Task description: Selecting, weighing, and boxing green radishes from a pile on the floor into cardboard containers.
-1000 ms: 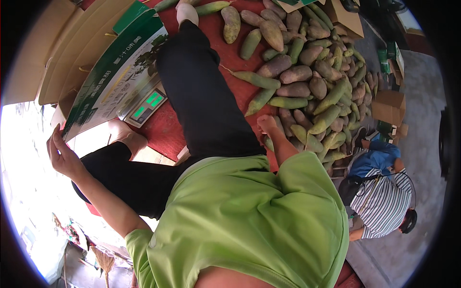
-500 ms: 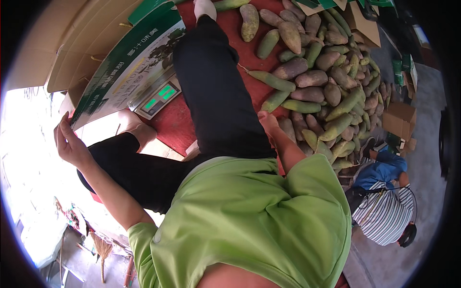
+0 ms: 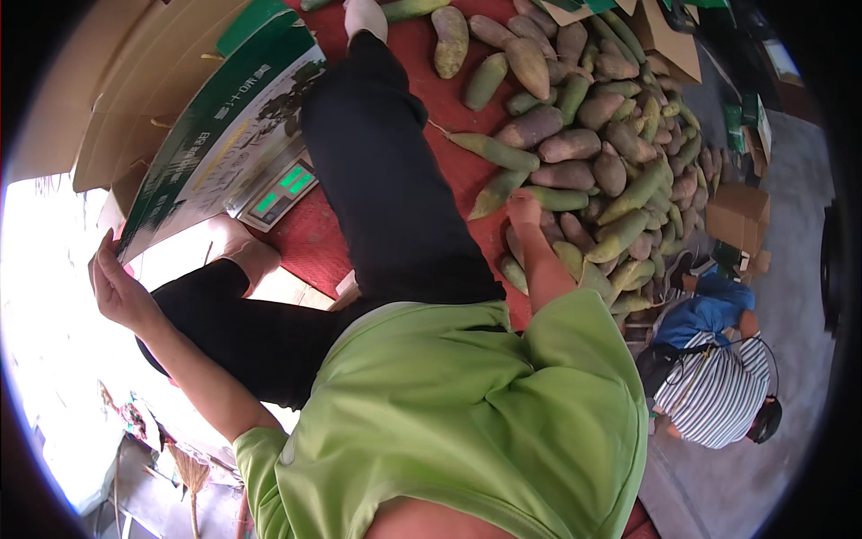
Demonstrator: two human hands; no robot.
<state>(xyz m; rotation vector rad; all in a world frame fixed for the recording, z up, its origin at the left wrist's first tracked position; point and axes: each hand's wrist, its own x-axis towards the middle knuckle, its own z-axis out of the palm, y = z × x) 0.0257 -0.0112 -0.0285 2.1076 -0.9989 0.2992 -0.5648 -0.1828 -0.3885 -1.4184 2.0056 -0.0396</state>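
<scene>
My right hand (image 3: 526, 213) is closed among the large radishes, at the left end of a green radish (image 3: 561, 198). What its fingers hold, if anything, is hidden. Just left of it lies another green radish (image 3: 496, 192). On the far left, my left hand (image 3: 124, 292) is raised beside the lower corner of a green and white printed carton (image 3: 202, 162). Its fingers are loosely bent and apart, with nothing seen in them. Whether a fingertip touches the carton I cannot tell.
A digital scale (image 3: 278, 196) with green-lit displays stands between the carton and my leg (image 3: 382, 171). Green and purplish radishes (image 3: 628, 144) are heaped on a red mat (image 3: 314, 229). Brown boxes (image 3: 738, 218) and a person in a striped shirt (image 3: 714, 391) are to the right.
My right hand has shifted right and a little away from me, to the end of the green radish. My left hand stays by the carton corner. The whole view has shifted slightly.
</scene>
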